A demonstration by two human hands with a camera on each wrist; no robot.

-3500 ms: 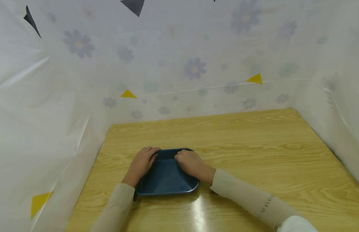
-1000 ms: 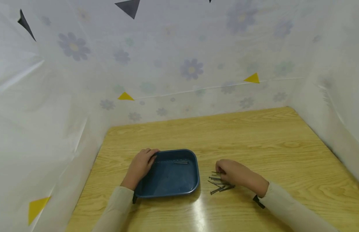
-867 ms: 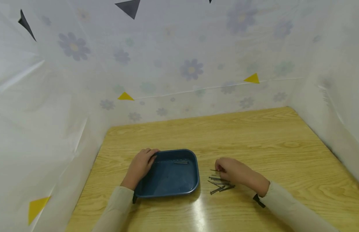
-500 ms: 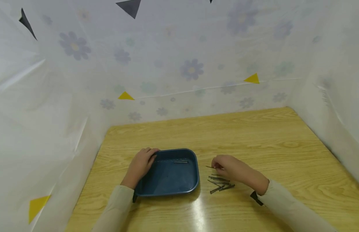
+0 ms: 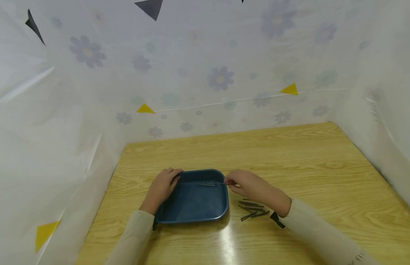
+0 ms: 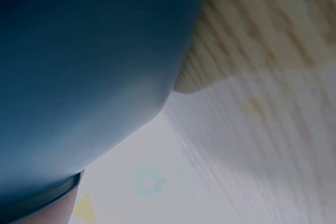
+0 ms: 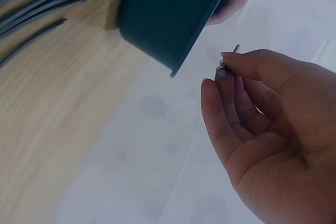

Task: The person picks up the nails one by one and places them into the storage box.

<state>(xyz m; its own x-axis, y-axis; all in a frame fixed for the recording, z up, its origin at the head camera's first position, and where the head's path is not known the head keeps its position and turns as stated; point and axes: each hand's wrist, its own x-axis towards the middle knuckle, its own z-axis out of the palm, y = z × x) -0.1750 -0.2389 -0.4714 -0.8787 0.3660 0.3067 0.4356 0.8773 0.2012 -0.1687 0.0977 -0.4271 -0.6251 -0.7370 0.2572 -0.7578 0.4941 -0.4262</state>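
1. Nearest, we have a pile of nails (image 5: 251, 209) on the wood-grain counter (image 5: 291, 158), right of the blue tray (image 5: 191, 206).
2. Our hands are apart: left hand (image 5: 161, 189) grips the tray's left rim.
3. Right hand (image 5: 252, 184) pinches a single nail (image 7: 221, 72) by the right rim.
4. More nails inside (image 5: 207, 184), near the far wall.
5. Flower-print sheet (image 5: 191, 73) behind.

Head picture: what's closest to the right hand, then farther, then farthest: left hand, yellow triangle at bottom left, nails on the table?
1. Nails: on the table, right of the blue tray.
2. Left hand: at the tray's left side.
3. Yellow triangle: far left.
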